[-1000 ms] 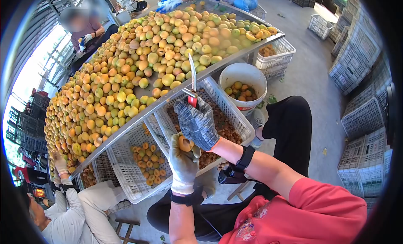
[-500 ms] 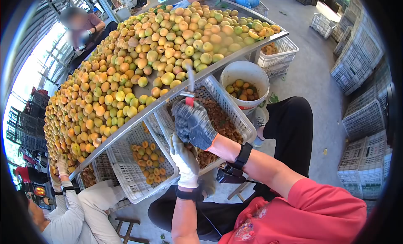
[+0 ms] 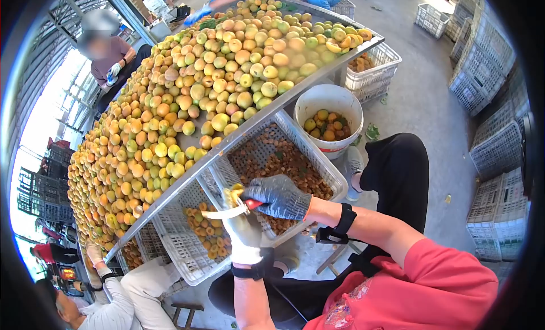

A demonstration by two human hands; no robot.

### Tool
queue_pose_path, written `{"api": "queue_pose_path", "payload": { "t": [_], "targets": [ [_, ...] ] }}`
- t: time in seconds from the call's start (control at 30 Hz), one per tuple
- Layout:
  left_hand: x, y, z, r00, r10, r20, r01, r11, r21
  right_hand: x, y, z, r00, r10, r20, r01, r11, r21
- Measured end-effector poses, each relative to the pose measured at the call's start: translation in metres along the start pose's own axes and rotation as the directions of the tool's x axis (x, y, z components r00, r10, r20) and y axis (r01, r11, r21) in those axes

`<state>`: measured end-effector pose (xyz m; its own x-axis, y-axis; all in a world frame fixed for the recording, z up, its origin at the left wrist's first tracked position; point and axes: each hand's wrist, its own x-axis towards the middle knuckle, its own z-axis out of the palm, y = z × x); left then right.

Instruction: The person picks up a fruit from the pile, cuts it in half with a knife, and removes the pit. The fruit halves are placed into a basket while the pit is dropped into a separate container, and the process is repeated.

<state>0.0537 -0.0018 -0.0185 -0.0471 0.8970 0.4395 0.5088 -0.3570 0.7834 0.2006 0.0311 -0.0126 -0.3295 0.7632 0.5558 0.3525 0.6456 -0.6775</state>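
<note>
My right hand, in a dark grey glove, grips a red-handled knife whose blade points left. My left hand, in a pale glove, holds an apricot just under the blade, over the gap between two white crates. The near crate holds brown pits. The crate to its left holds apricot halves. A long metal table heaped with whole apricots runs above the crates.
A white bucket with several apricots stands beyond the pit crate. Stacked white crates line the right side. A person sits at the lower left, another at the table's far left, a gloved hand reaches at the far end.
My right hand has swung the knife down from upright to level, blade pointing left. Both hands have dropped lower and sit over the crates, with the apricot at the blade.
</note>
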Motion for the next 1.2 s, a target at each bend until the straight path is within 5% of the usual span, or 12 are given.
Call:
{"api": "queue_pose_path", "payload": {
  "t": [0.1,0.2,0.23,0.27,0.33,0.4,0.47,0.53,0.8,0.93,1.0,1.2],
  "targets": [
    [-0.009,-0.007,-0.010,0.979,0.050,0.200,-0.065,0.995,0.070,-0.001,0.015,0.003,0.975,-0.064,0.211,0.069,0.997,-0.019],
    [-0.025,-0.042,-0.021,0.801,-0.407,0.438,0.579,0.710,-0.399,-0.006,0.021,0.008,0.972,0.095,0.216,-0.141,0.968,0.207],
    [-0.006,0.022,-0.017,0.851,-0.395,0.346,0.522,0.711,-0.471,-0.008,0.018,0.010,0.976,0.145,0.160,-0.173,0.968,0.179],
    [-0.001,0.019,-0.037,0.939,-0.050,0.339,0.011,0.993,0.115,-0.010,0.018,0.011,0.978,0.137,0.158,-0.167,0.967,0.191],
    [0.010,-0.019,-0.064,0.880,-0.463,0.104,0.431,0.871,0.237,-0.014,0.023,0.006,0.919,0.387,0.069,-0.391,0.885,0.254],
    [0.045,-0.008,-0.078,0.910,-0.361,-0.204,0.408,0.696,0.591,-0.022,0.034,0.000,0.886,0.431,0.171,-0.461,0.860,0.219],
    [0.078,-0.042,-0.084,0.965,-0.093,-0.246,0.224,0.783,0.580,-0.030,0.040,-0.003,0.773,0.610,0.177,-0.629,0.772,0.089],
    [0.126,-0.054,-0.066,0.980,-0.137,-0.146,0.191,0.863,0.467,-0.037,0.048,-0.010,0.771,0.624,0.124,-0.637,0.755,0.158],
    [0.214,-0.103,-0.012,0.920,-0.260,0.292,-0.066,0.635,0.770,-0.033,0.062,-0.041,0.714,0.688,0.134,-0.636,0.555,0.537],
    [0.193,-0.044,-0.030,0.959,-0.281,0.050,0.282,0.959,-0.033,-0.017,0.037,-0.050,0.666,0.692,0.278,-0.603,0.280,0.747],
    [0.163,-0.014,-0.046,0.898,-0.345,0.273,0.424,0.509,-0.749,-0.008,0.019,-0.051,0.669,0.645,0.368,-0.588,0.156,0.794],
    [0.070,0.022,-0.053,0.886,-0.315,0.341,0.412,0.195,-0.890,0.002,-0.029,-0.027,0.736,0.516,0.439,-0.603,0.203,0.772]
  ]
}}
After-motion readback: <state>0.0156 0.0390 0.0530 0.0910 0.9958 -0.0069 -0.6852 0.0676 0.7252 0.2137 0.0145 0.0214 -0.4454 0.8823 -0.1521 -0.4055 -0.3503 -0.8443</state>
